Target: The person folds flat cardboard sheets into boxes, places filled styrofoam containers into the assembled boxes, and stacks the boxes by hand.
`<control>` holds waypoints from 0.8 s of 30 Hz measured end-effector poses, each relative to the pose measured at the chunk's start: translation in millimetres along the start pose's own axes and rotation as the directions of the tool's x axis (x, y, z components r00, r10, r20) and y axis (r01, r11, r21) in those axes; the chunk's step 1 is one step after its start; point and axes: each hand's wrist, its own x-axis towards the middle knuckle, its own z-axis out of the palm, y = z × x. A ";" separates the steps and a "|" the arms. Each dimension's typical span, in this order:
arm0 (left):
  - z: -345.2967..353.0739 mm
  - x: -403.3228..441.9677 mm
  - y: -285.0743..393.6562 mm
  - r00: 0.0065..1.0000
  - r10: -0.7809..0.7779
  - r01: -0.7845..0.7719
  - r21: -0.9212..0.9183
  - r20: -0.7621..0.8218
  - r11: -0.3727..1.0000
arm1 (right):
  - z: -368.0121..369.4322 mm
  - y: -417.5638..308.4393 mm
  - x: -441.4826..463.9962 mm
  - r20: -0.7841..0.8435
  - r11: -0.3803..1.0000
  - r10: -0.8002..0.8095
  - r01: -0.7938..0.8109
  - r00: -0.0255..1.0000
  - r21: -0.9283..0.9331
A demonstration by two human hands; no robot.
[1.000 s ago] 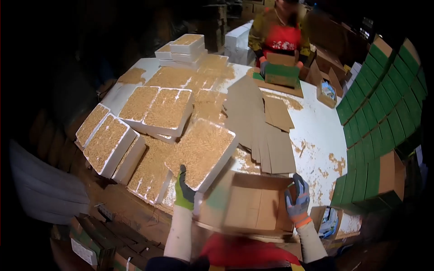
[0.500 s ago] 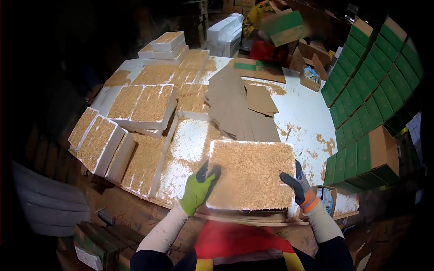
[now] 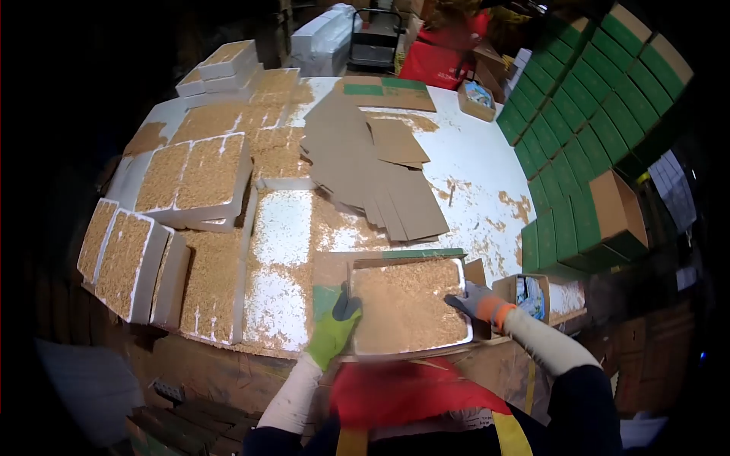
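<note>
A white foam tray filled with tan sawdust lies level inside an opened cardboard box, whose flaps show behind it and at both sides. My left hand, in a green glove with dark fingertips, grips the tray's left edge. At the right edge is my right hand, in a grey glove with an orange cuff, its thumb over the rim. The other fingers of both hands are mostly hidden between tray and box. How deep the tray sits cannot be made out.
Several sawdust-filled foam trays stand stacked at the left. Flat cardboard sheets lie mid-table. Green cartons rise in rows at the right. Small boxes of blue packets stand near my right hand and at the far right corner.
The tray has come down from above the table into the opened cardboard box, both hands still on it. My view has shifted right. The other person's green carton is out of sight.
</note>
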 end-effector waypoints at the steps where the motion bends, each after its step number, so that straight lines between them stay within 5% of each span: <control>1: 0.6 -0.9 -0.4 1.000 -0.010 0.010 0.012 -0.005 1.000 | 8.8 5.7 21.6 -0.007 1.000 0.020 -0.020 1.000 0.018; 3: -1.2 -2.5 -6.2 0.995 0.101 -0.098 0.111 -0.021 0.989 | 34.3 14.4 56.7 0.131 0.847 -0.044 0.107 0.990 -0.521; 4: -5.2 2.5 -10.9 0.972 0.232 -0.222 0.200 -0.026 0.954 | 31.3 5.5 55.3 0.120 0.860 -0.040 0.095 0.992 -0.502; 6: -14.5 11.3 -16.1 0.928 0.371 -0.361 0.336 0.035 0.870 | 27.7 -12.6 47.2 0.301 0.631 -0.133 0.314 0.945 -0.710; 8: -28.5 17.2 2.2 0.867 0.485 -0.481 0.460 0.120 0.747 | 33.9 -29.1 32.1 0.221 0.635 -0.112 0.241 0.969 -0.734; 9: -44.5 22.2 33.6 0.989 -0.044 0.015 0.204 0.139 0.979 | 30.5 -34.1 23.5 0.229 0.614 -0.149 0.272 0.962 -0.741; 10: -53.9 32.1 53.8 0.800 -0.531 0.555 -0.009 0.278 0.832 | 26.0 -34.6 21.7 0.228 0.595 -0.188 0.295 0.955 -0.748; 12: -56.8 56.9 65.9 0.960 -0.281 0.281 0.134 -0.021 0.950 | 32.9 -26.1 1.4 -0.171 0.793 -0.386 0.231 0.907 -0.563; 14: -49.6 100.1 74.9 0.989 -0.083 0.095 0.091 -0.125 0.991 | 25.7 -17.5 -24.5 -0.324 0.841 -0.488 0.336 0.810 -0.424; 16: -27.8 153.2 94.5 1.000 -0.026 0.028 0.217 -0.011 0.976 | 11.1 -15.2 -51.1 -0.484 0.885 -0.398 0.465 0.780 0.021; 17: -11.8 183.4 79.4 0.972 0.197 -0.235 0.480 0.129 0.845 | 6.6 -5.3 -62.0 -0.487 0.885 -0.390 0.465 0.782 0.038; 19: 26.1 243.9 77.1 0.841 0.244 -0.523 0.610 0.483 0.595 | 0.0 28.6 -74.2 -0.745 0.710 -0.250 0.640 0.618 0.293; 20: 51.9 266.9 62.2 0.784 0.211 -0.602 0.632 0.584 0.488 | -2.2 49.7 -70.3 -0.745 0.713 -0.225 0.627 0.628 0.313; 22: 108.8 296.9 42.8 0.779 0.105 -0.593 0.672 0.618 0.444 | 3.7 99.9 -75.0 -0.942 0.837 -0.059 0.530 0.332 0.134; 24: 150.3 316.1 34.1 0.777 0.033 -0.615 0.745 0.629 0.259 | 25.7 162.9 -75.4 -0.912 0.901 0.204 0.296 0.356 0.317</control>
